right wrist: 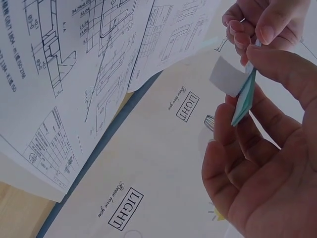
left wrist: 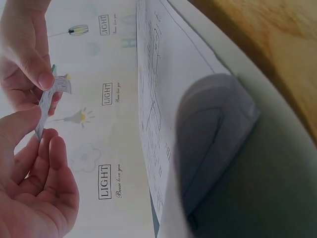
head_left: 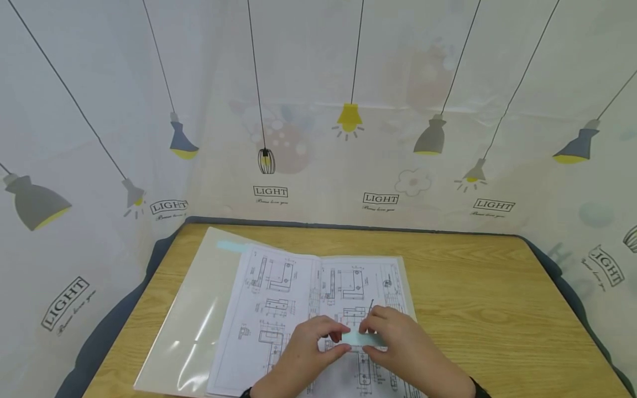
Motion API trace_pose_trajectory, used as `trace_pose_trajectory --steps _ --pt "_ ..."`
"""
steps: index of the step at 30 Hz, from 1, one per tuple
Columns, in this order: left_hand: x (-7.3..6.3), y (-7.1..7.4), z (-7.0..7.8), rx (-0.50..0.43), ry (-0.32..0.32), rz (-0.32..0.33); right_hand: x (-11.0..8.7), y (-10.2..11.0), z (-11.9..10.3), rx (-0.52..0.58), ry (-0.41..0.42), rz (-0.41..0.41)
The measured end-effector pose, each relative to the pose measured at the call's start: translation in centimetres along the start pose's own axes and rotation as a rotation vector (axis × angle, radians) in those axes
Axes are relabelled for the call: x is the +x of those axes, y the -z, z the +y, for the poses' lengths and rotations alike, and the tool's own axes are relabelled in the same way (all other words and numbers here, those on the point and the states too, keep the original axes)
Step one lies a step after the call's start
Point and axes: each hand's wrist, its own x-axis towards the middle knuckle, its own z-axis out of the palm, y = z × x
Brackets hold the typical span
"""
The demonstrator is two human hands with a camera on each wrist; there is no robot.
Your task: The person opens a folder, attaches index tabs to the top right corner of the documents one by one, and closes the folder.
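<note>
A small pale green strip [head_left: 362, 339], like a narrow pad of paper, is held above an open booklet of technical drawings [head_left: 278, 287]. My left hand [head_left: 308, 341] pinches its left end between thumb and fingers. At the other end, my right hand [head_left: 405, 341] grips it with thumb and index finger. In the right wrist view a curled white paper flap [right wrist: 229, 77] sticks out from the green strip [right wrist: 243, 101]. Fingers partly hide the strip in every view.
Left of the booklet lies its glossy pale cover [head_left: 174, 337], with a light blue patch [head_left: 230, 246] near the top. Wood-grain table [head_left: 487, 298] shows to the right. A curtain printed with lamps [head_left: 318, 166] surrounds the table. One page [left wrist: 213, 129] curls up near the left wrist camera.
</note>
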Motion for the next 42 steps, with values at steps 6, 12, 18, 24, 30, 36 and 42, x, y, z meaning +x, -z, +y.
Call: trace_pose_trajectory --steps 6,12,18,24,30,36,42 --pt "-0.2 0.0 -0.4 -0.052 -0.02 0.051 -0.5 0.2 0.5 0.017 0.034 0.037" --pt "-0.3 0.3 -0.5 -0.064 -0.028 0.062 -1.0 0.6 1.0 0.017 0.056 0.04" --pt "-0.3 0.4 -0.4 -0.081 -0.019 0.04 -0.9 0.8 1.3 -0.026 0.099 0.058" --pt "-0.2 0.5 -0.3 -0.079 -0.027 0.038 -0.7 0.6 1.2 -0.067 0.154 0.127" --pt "-0.1 0.4 -0.4 -0.068 -0.049 0.051 -0.6 0.3 0.9 -0.109 0.2 0.226" --pt "-0.2 0.3 -0.4 -0.091 -0.059 0.052 -0.3 -0.2 0.8 -0.064 0.309 0.325" --pt "-0.2 0.2 -0.4 -0.112 -0.059 0.056 -0.1 -0.7 1.0 -0.016 0.403 0.351"
